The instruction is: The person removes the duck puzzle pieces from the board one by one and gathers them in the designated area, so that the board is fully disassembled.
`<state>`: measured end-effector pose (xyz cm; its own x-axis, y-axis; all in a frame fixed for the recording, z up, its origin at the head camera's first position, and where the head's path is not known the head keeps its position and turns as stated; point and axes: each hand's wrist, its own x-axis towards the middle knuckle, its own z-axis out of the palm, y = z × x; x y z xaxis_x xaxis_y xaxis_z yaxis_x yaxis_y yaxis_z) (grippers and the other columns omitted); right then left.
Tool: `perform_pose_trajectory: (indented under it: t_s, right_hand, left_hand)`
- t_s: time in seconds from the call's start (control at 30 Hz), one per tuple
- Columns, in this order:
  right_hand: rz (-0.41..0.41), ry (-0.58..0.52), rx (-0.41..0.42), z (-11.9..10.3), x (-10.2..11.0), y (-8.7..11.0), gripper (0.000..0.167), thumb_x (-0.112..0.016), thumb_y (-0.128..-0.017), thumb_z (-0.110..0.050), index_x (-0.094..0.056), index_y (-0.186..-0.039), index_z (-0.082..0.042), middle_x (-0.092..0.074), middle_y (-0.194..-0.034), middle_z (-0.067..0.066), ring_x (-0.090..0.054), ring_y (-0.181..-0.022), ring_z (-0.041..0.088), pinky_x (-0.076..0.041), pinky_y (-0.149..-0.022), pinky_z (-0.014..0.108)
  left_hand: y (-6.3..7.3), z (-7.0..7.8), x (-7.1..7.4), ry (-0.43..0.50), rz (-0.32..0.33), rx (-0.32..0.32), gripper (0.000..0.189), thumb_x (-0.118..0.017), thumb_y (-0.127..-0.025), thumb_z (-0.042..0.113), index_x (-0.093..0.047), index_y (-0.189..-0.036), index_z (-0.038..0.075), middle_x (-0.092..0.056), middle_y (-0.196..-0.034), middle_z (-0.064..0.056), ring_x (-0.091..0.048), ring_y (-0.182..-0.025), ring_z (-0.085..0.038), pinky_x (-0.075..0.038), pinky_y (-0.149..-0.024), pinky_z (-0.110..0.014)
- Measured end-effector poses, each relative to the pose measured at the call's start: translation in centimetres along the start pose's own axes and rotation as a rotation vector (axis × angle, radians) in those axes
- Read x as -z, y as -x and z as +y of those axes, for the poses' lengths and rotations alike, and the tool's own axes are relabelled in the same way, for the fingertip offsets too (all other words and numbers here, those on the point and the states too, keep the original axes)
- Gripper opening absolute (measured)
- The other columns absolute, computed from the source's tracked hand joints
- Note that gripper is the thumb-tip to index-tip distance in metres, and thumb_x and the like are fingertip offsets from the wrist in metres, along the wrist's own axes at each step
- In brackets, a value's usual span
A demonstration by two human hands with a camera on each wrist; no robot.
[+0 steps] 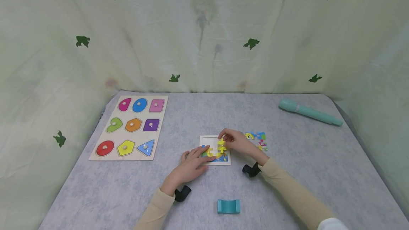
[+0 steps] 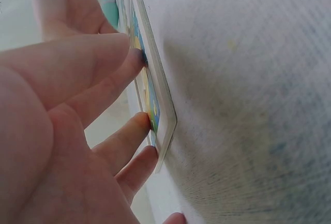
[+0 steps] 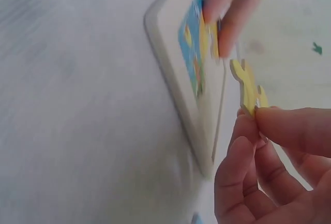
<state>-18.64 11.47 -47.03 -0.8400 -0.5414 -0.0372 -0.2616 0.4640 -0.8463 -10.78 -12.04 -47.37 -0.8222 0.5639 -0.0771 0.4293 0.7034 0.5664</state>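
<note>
Carefully, I pinch a yellow piece (image 3: 248, 92) between the thumb and fingers of my right hand (image 1: 241, 143), holding it up on a tilt over the right side of the tray (image 1: 222, 163), apart from the rim. My left hand (image 1: 190, 166) grasps nothing: its fingers lie outstretched across the tray's left side, tips resting on the laid pieces (image 1: 225, 158). The tray sits flat on the bench (image 1: 191, 114) between my hands, its lower part filled with blue and yellow, its upper part showing pale base. More loose pieces (image 1: 261, 136) wait just beyond my right wrist. At left lies a shape board (image 1: 116, 136); a teal stick (image 1: 314, 113) lies far right, and a teal stand (image 1: 228, 207) is nearest me.

The step in hand, I judge, is fitting this piece among its neighbors. The next move likely calls for turning it flat, matching its knobs to the gaps and pressing it down, while my left fingers steady the rest; a careless nudge could shift the pieces around it.
</note>
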Motion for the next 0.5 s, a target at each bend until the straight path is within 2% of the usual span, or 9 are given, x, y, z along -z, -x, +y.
perform_pose_trajectory:
  t_s: [0.3,0.5]
  right_hand:
    - [0.071,-0.009,-0.055,3.0,4.0,3.1,0.02,-0.06,-0.084,0.005,-0.064,-0.102,-0.002,-0.057,-0.089,0.007,-0.049,-0.075,0.02,-0.044,-0.063,0.03]
    - [0.101,0.036,-0.12,4.0,5.7,4.7,0.018,-0.058,-0.086,0.005,-0.065,-0.101,-0.002,-0.055,-0.084,0.006,-0.049,-0.072,0.02,-0.043,-0.058,0.029]
  left_hand:
    - [0.1,0.1,0.0,0.016,0.019,-0.012,0.037,-0.055,-0.097,0.018,-0.059,-0.134,0.015,-0.029,-0.153,-0.012,-0.022,-0.139,-0.036,-0.013,-0.1,-0.065]
    - [0.0,0.0,0.0,0.033,0.02,-0.018,0.036,-0.055,-0.098,0.018,-0.059,-0.134,0.015,-0.029,-0.153,-0.012,-0.022,-0.139,-0.036,-0.013,-0.1,-0.065]
